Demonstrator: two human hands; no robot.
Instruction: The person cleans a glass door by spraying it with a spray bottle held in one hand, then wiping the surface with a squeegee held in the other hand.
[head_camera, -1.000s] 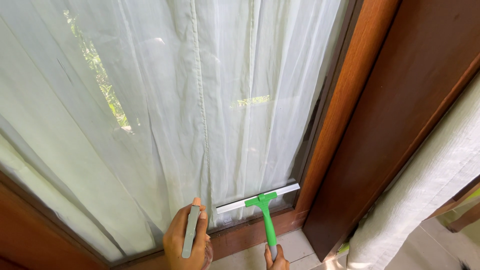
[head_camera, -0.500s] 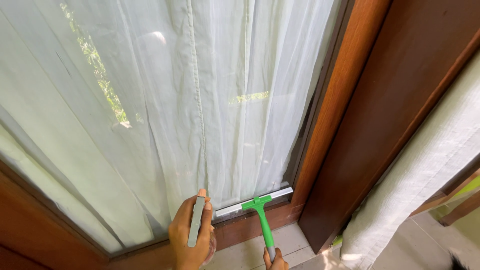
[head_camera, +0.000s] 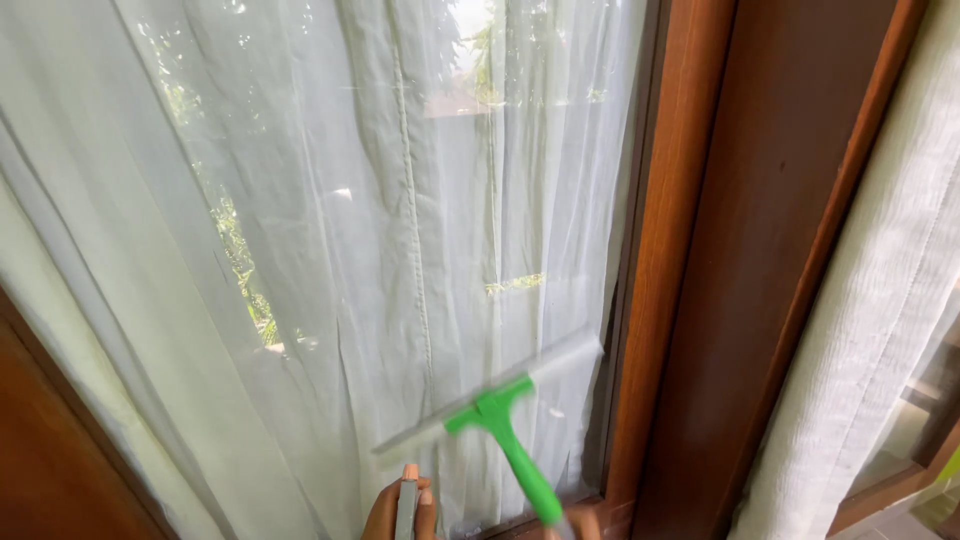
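Squeegee (head_camera: 497, 410), green handle, pale blade: lower centre, tilted, blade flat against window glass (head_camera: 330, 250) for full contact. Right hand (head_camera: 580, 522), bottom edge, grip mostly hidden, cannot tell. Left hand (head_camera: 398, 510) curled round grey bar (head_camera: 406, 508). White curtain (head_camera: 420, 200) behind glass.

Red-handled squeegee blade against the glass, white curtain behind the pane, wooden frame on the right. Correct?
Not quite: the squeegee has a green handle, not red, as the head view shows. The rest holds: its blade lies against the glass, the white curtain hangs behind the pane, and the wooden frame runs along the right.
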